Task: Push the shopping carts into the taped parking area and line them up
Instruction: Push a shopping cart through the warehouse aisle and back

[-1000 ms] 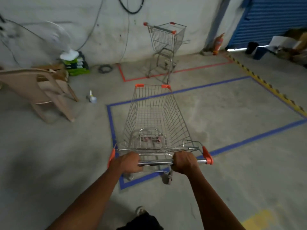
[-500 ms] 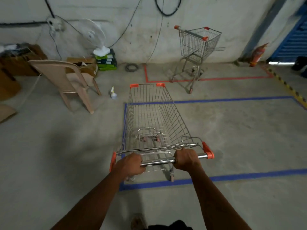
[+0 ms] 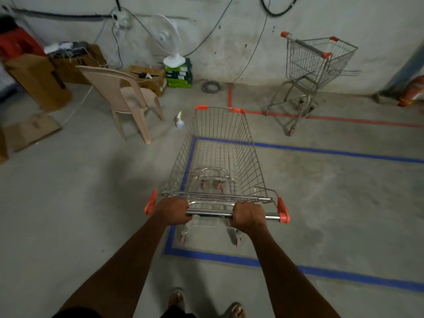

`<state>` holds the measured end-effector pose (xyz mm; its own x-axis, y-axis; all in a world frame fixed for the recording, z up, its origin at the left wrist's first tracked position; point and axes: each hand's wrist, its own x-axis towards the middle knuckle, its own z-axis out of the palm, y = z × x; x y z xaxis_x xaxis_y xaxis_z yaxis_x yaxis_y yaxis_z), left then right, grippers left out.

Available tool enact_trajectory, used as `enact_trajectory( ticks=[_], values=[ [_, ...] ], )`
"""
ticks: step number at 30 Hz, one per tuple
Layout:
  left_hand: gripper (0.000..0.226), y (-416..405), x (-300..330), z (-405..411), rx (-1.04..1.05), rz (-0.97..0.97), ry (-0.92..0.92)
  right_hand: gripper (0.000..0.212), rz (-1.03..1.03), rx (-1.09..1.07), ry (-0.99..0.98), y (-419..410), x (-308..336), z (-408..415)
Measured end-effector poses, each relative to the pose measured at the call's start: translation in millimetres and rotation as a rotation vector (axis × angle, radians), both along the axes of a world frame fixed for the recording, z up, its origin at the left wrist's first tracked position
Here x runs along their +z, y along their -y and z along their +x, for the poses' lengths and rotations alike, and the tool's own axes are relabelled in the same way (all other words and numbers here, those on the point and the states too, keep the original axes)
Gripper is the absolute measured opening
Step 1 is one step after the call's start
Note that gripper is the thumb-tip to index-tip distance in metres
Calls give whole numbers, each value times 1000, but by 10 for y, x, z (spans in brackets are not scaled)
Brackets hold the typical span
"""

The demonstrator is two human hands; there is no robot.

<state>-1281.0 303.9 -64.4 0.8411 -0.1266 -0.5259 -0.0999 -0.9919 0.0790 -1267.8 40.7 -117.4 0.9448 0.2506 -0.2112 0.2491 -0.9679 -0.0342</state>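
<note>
Left hand (image 3: 172, 211) and right hand (image 3: 249, 214) each gripped the cart handle (image 3: 210, 213). The cart (image 3: 216, 161) extended forward of both hands, inside the blue tape (image 3: 231, 260).

Bare concrete floor (image 3: 332, 203) open right of held cart (image 3: 218, 157) inside blue tape outline (image 3: 321, 150). Left: plastic chair (image 3: 128, 97), spray bottle (image 3: 179, 120) near cart front. Second cart (image 3: 314, 72) ahead-right by wall.

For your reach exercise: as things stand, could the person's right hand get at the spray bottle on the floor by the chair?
Probably not. The right hand grips the cart handle, and the spray bottle lies beyond the cart's far left corner, past arm's reach.
</note>
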Motion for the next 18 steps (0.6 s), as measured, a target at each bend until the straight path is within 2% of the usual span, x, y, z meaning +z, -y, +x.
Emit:
enact_trajectory(
  ticks=[3, 9, 14, 18],
  values=[
    [37, -48, -71, 74, 2, -22, 23, 30, -2, -8, 17, -29, -25, 31],
    [31, -135, -131, 174, -18, -49, 35, 21, -44, -58, -90, -162, 63, 112],
    [28, -196, -214, 221, -43, -94, 22, 29, 6, -33, -14, -119, 19, 94],
    [35, -177, -198, 211, -52, -80, 55, 28, 0, -46, -4, -125, 18, 90]
  ],
)
